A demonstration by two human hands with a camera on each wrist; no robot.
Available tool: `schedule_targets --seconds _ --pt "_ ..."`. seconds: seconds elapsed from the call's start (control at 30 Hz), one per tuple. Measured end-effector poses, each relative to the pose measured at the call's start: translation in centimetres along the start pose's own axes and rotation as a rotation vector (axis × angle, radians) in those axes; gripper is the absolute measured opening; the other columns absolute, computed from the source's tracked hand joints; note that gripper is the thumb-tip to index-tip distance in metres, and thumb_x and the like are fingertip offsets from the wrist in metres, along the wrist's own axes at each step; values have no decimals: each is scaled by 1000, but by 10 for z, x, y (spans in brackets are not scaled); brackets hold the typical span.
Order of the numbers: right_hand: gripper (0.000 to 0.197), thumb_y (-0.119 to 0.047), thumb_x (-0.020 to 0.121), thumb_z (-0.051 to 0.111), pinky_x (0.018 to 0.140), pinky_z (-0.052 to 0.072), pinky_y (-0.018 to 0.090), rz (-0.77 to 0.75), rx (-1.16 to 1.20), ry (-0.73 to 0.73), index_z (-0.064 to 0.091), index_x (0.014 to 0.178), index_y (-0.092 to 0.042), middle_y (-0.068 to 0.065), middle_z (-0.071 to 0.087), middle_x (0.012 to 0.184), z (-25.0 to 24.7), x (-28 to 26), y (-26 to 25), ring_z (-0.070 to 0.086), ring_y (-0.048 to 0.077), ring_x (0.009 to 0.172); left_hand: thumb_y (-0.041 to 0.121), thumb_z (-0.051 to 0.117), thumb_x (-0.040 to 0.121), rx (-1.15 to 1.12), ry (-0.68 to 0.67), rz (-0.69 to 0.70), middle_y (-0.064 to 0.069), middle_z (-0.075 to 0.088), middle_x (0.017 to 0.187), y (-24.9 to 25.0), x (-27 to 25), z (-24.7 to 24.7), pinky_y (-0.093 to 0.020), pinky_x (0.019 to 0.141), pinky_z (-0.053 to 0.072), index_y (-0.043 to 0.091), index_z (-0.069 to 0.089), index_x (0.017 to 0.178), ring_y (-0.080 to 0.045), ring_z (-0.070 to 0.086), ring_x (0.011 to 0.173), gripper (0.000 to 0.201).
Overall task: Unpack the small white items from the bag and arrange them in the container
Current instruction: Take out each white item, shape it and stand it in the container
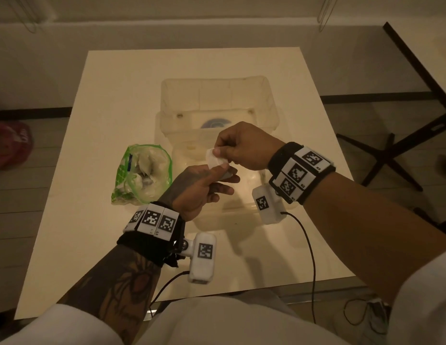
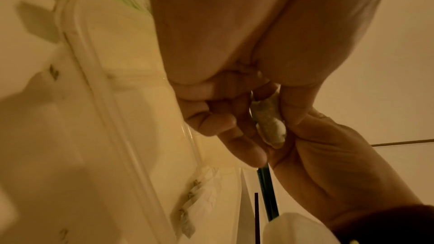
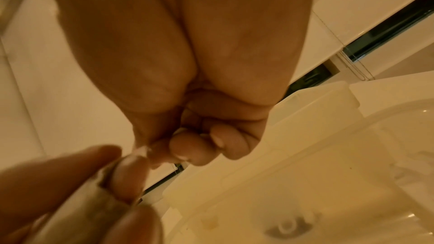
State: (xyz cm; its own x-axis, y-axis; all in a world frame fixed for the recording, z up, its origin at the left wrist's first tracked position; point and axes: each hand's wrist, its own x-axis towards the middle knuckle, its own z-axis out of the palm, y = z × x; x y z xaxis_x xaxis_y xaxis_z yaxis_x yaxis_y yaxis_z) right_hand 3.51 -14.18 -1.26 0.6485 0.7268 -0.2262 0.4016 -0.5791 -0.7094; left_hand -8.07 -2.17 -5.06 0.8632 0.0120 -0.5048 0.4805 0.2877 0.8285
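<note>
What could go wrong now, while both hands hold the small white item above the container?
1. Both the left hand and the right hand pinch the same small white item with fingertips only; if they pull apart, it may tear or slip.
2. The open bag lies beside the left wrist, so a careless arm movement might push it.
3. The wrist cables trail over the table and could snag.
</note>
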Motion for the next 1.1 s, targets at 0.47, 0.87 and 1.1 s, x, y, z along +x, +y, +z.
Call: schedule_targets --seconds 0.47,0.87,1.1 --pt "13 -19 93 63 64 51 26 -3 46 -4 72 89 -11 -7 64 70 -3 -2 -2 57 6 60 9 55 94 -87 29 53 -5 72 87 -1 -2 9 -26 62 42 8 68 97 -15 66 72 14" --pt "8 -17 91 65 63 50 19 16 27 1 72 90 -14 -6 66 75 -2 -2 5 59 8 66 22 58 95 8 52 16 -3 74 94 -6 2 12 -24 61 42 10 68 100 -10 67 73 16" --pt "8 -17 90 66 65 50 21 18 40 20 73 89 -15 -8 65 73 -1 -4 8 58 7 65 20 66 90 32 112 12 -4 74 95 -9 3 12 -24 58 40 9 70 98 -12 66 72 14"
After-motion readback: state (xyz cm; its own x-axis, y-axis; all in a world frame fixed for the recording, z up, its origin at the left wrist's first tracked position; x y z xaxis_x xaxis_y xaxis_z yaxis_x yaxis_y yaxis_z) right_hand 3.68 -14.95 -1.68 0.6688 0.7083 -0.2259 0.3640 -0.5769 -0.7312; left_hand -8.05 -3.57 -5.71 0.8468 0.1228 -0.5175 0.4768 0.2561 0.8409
